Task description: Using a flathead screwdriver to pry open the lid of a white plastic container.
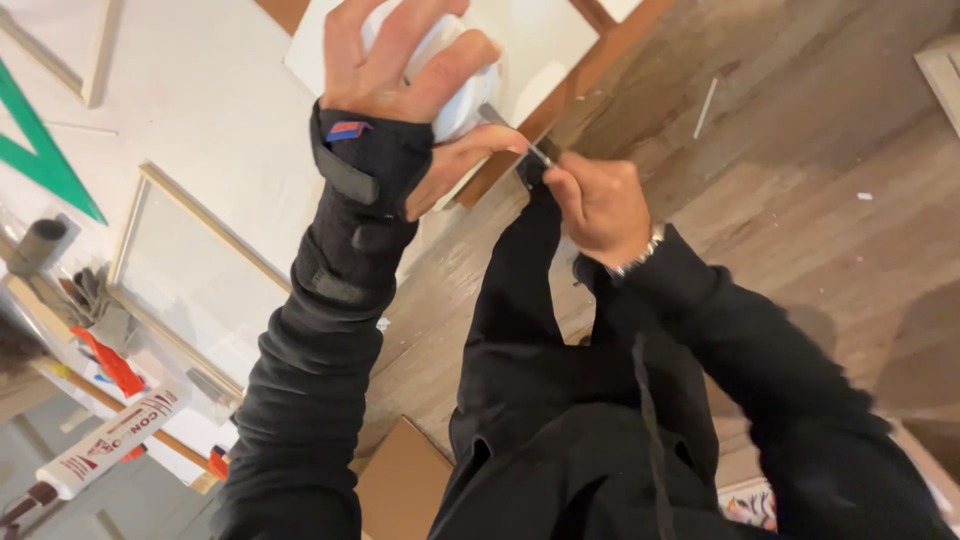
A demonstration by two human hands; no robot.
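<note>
My left hand [395,60], with a black wrist brace on the forearm, wraps around a round white container [462,100] at the top centre. My right hand [600,205] pinches a thin metal tool [515,132] whose tip touches the container's lower rim. Both arms wear black sleeves. Most of the container is hidden under my left fingers.
A white worktable [200,110] carries a framed panel with light wood edges [190,270], a green triangle ruler [45,150] and a white caulk tube [105,445] among clutter at the left. Brown wooden floor [800,180] lies at the right. A cardboard piece [400,480] sits near my legs.
</note>
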